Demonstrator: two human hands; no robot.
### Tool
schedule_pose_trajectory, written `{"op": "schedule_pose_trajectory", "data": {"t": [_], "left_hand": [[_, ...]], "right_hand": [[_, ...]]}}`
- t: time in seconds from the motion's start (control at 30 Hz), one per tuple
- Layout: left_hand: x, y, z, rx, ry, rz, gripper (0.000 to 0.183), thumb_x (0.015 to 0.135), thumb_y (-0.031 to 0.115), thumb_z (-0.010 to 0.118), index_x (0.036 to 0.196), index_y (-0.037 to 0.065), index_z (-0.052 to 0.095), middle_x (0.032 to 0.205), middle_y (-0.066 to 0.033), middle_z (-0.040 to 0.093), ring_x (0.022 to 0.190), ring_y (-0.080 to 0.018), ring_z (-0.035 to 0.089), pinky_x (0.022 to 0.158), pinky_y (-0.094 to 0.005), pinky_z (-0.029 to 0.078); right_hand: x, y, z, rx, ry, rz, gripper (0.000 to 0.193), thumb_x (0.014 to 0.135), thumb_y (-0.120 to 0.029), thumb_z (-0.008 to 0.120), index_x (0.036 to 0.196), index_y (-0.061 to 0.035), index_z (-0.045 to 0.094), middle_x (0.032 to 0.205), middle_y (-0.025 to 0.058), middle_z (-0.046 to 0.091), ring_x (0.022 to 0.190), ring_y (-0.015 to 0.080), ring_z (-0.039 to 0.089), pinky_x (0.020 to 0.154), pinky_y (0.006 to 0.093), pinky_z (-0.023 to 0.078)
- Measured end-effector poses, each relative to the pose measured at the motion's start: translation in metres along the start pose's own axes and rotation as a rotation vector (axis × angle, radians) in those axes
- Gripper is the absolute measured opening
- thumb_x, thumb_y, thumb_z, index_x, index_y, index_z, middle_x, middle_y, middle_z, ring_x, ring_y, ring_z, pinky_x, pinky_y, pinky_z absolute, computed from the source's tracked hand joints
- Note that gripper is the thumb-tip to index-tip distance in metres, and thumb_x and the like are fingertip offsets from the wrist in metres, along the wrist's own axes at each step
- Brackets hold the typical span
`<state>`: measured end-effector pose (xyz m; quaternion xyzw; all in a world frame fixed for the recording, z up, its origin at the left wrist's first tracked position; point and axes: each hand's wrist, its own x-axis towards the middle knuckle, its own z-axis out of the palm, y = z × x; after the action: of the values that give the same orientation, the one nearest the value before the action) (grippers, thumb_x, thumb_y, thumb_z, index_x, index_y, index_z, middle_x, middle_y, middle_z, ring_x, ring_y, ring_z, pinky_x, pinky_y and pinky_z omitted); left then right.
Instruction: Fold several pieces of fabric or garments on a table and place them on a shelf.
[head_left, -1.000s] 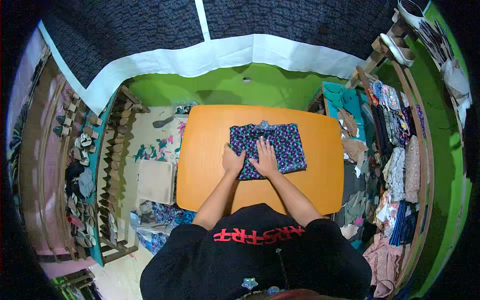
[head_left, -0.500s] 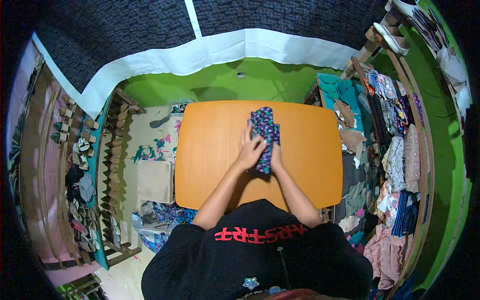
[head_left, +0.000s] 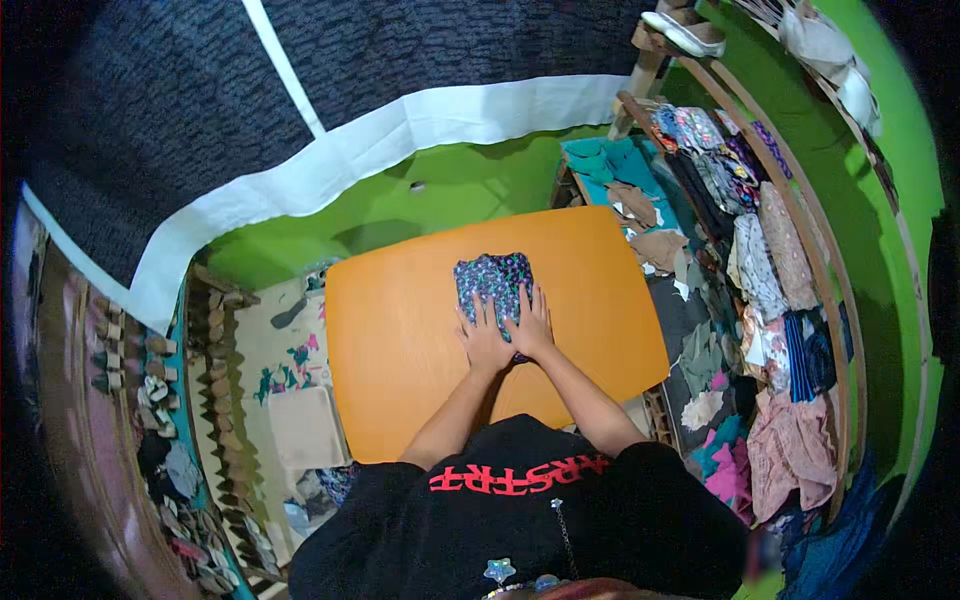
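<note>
A folded piece of dark floral cloth (head_left: pixel 492 275), patterned in purple, green and white, lies on the orange table (head_left: pixel 400 340). My left hand (head_left: pixel 487 338) rests flat on its lower left part with the fingers spread. Beside it my right hand (head_left: pixel 531 328) lies on the lower right part, fingers stretched out and pointing away from me. The thumbs come close together over the cloth. Both palms hide part of its near edge.
On the right, a wooden rack (head_left: pixel 815 250) carries several folded fabrics, and fabric scraps (head_left: pixel 700 360) lie beside the table. Wooden shoe forms (head_left: pixel 222 400) line a rack on the left. A beige square stool (head_left: pixel 302 425) stands by the table's left edge.
The cloth was raised and gripped between both hands; now it lies flat and wider on the table under my spread hands. The whole view has turned and shifted.
</note>
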<state>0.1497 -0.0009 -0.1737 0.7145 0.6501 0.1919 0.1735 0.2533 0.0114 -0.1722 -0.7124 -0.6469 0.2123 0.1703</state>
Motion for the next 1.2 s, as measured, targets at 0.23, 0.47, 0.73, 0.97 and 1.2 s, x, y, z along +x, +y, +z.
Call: {"op": "schedule_pose_trajectory", "data": {"t": [0.23, 0.47, 0.73, 0.97, 1.2], "left_hand": [[0.011, -0.003, -0.003, 0.054, -0.026, 0.037, 0.089, 0.058, 0.053, 0.059, 0.128, 0.010, 0.023, 0.136, -0.0158, 0.010, 0.120, -0.0446, 0.009, 0.092, -0.0570, 0.015], [0.008, -0.032, -0.005, -0.489, 0.135, -0.313, 0.070, 0.058, 0.028, 0.071, 0.109, -0.007, 0.038, 0.102, -0.0196, 0.047, 0.097, -0.0309, 0.045, 0.083, -0.0376, 0.036], [0.034, -0.003, -0.040, -1.546, -0.652, -0.429, 0.059, 0.068, 0.003, 0.056, 0.120, 0.005, 0.029, 0.103, -0.0131, 0.050, 0.086, -0.0248, 0.054, 0.074, -0.0373, 0.047], [0.111, 0.063, -0.021, -1.871, -0.802, -0.402, 0.057, 0.064, 0.006, 0.055, 0.115, -0.006, 0.032, 0.104, -0.0182, 0.050, 0.091, -0.0305, 0.054, 0.078, -0.0421, 0.047], [0.241, 0.218, -0.033, -1.879, -0.571, -0.228, 0.047, 0.073, 0.027, 0.051, 0.109, 0.000, 0.038, 0.100, -0.0143, 0.054, 0.082, -0.0314, 0.056, 0.066, -0.0497, 0.048]], "right_hand": [[-0.005, 0.011, -0.005, 0.183, 0.139, 0.033, 0.065, 0.075, -0.027, 0.053, 0.126, -0.0005, 0.021, 0.126, 0.0228, 0.025, 0.117, 0.0367, 0.022, 0.097, 0.0428, 0.020], [-0.022, 0.010, -0.006, 0.317, 0.231, 0.258, 0.061, 0.071, -0.032, 0.057, 0.116, 0.0023, 0.034, 0.108, 0.0247, 0.045, 0.099, 0.0370, 0.046, 0.084, 0.0401, 0.037], [0.008, 0.075, -0.024, 0.904, -0.159, 0.338, 0.038, 0.077, -0.026, 0.054, 0.103, 0.0018, 0.049, 0.094, 0.0120, 0.055, 0.084, 0.0170, 0.051, 0.076, 0.0300, 0.040], [0.065, 0.126, -0.141, 1.607, -0.485, 0.277, 0.054, 0.079, -0.025, 0.053, 0.124, -0.0058, 0.030, 0.119, 0.0058, 0.043, 0.107, 0.0162, 0.042, 0.090, 0.0343, 0.033], [0.200, 0.173, -0.291, 1.392, -0.167, 0.105, 0.036, 0.079, -0.021, 0.052, 0.110, -0.0044, 0.043, 0.105, 0.0061, 0.052, 0.094, 0.0176, 0.051, 0.079, 0.0367, 0.042]]}}
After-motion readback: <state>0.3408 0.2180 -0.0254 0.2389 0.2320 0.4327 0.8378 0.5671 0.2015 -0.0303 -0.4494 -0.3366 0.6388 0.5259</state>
